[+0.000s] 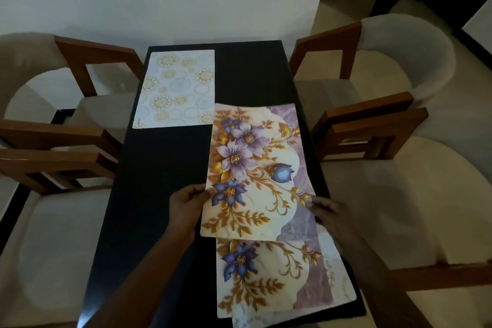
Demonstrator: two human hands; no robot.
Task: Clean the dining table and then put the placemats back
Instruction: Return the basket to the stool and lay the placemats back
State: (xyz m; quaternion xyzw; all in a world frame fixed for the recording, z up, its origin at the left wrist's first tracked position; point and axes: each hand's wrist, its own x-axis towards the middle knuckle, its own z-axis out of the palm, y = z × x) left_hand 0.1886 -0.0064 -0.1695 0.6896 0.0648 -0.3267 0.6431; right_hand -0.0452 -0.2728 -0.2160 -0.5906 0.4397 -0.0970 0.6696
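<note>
Head view: dark dining table, long axis running away from the person, w/ chairs on both sides. Top floral placemat is held btwn both hands over the table's right half, its long axis also pointing away, so most of it lies fwd of the fingers. L hand pinches the left long edge near the near corner, thumb on top. R hand looks to grip the right long edge opposite, fingers curled; a bit blurred. Under its near end lies a 2nd floral placemat at the near right, w/ a pale mat edge peeking out below that. Pale gold-circle placemat sits flat at far left. Far-right spot beside it is bare, prob. the target: straight fwd along the mat's axis, R hand nearer that side.
</note>
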